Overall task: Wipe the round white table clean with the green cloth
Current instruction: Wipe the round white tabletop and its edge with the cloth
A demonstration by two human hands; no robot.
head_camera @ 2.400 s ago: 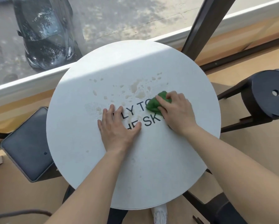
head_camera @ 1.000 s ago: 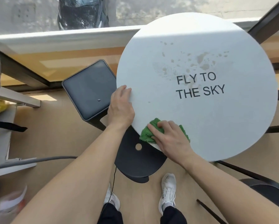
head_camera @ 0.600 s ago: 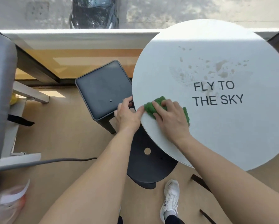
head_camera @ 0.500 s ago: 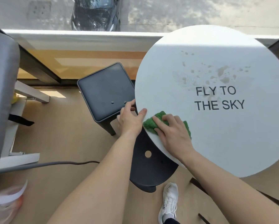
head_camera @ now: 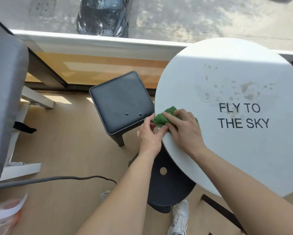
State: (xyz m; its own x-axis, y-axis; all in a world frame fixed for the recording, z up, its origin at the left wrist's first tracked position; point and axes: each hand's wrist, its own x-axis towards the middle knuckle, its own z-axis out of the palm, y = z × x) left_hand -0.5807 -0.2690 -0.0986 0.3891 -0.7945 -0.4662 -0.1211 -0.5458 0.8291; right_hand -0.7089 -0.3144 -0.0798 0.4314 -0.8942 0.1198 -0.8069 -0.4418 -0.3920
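The round white table fills the right side, printed with FLY TO THE SKY, with brownish stains above the lettering. The green cloth lies bunched at the table's left rim, partly overhanging it. My right hand presses down on the cloth, fingers spread over it. My left hand is cupped just outside the rim, thumb against the edge right below the cloth. The far part of the cloth is hidden under my right hand.
A square dark stool stands left of the table with two small dark crumbs near its front edge. A round black stool sits under the table's near rim. A grey cable crosses the wooden floor; a grey cushion is at far left.
My right hand slid the cloth along the left rim, away from me. My left hand followed outside the edge. Two small dark bits now lie on the square stool.
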